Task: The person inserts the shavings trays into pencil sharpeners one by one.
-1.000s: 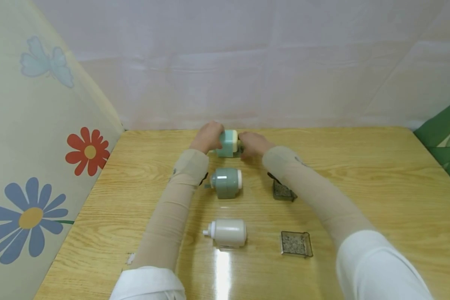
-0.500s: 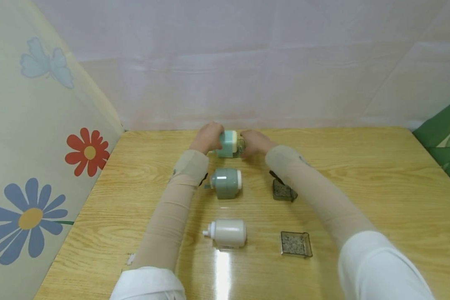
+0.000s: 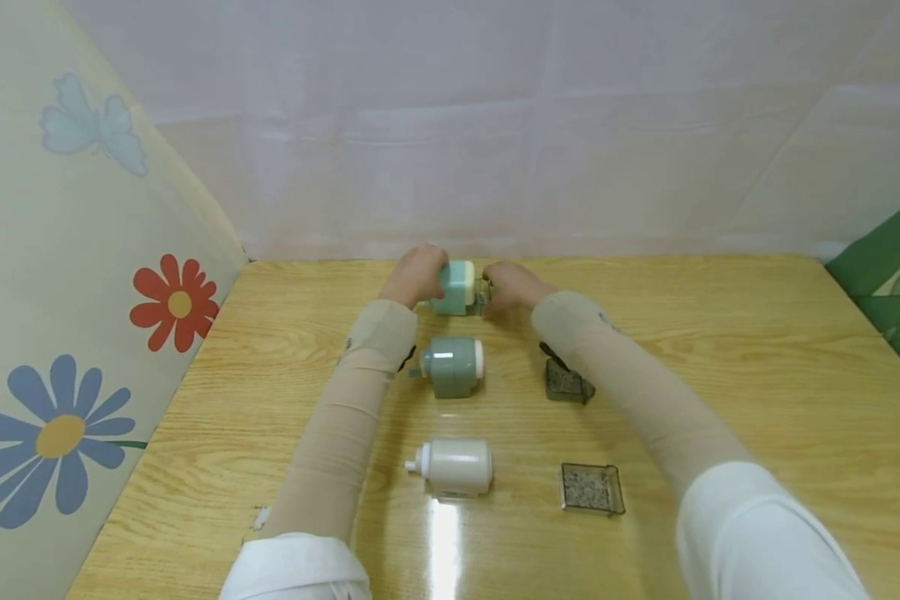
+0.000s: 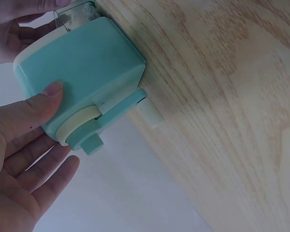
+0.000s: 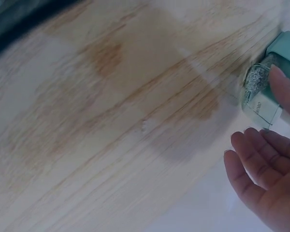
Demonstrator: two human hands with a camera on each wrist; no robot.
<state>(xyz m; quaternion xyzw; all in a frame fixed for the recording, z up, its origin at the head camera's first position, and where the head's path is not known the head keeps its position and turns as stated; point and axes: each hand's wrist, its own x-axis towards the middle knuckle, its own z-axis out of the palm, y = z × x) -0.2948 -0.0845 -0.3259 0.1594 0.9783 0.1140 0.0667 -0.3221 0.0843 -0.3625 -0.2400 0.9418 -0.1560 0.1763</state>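
At the back of the table, my left hand [image 3: 416, 277] holds a teal crank pencil sharpener [image 4: 82, 63] lying with its crank [image 4: 118, 113] to the left. The thumb lies on one side of the body, with fingers behind it in the left wrist view. On the sharpener's right end, my right hand [image 3: 514, 287] pinches the clear shavings drawer [image 5: 258, 89], thumb on one face and fingers at its lower edge. The drawer sticks partly out of the body and has grey shavings inside.
A dark green sharpener [image 3: 453, 367] and a cream one [image 3: 457, 465] lie nearer on the wooden table [image 3: 720, 375]. To their right sit two smoky drawers with shavings, one [image 3: 566, 383] partly under my right forearm, the other [image 3: 592, 488] in front.
My right hand has shifted slightly right, and more of the clear drawer shows outside the teal sharpener. The left hand has stayed in place.
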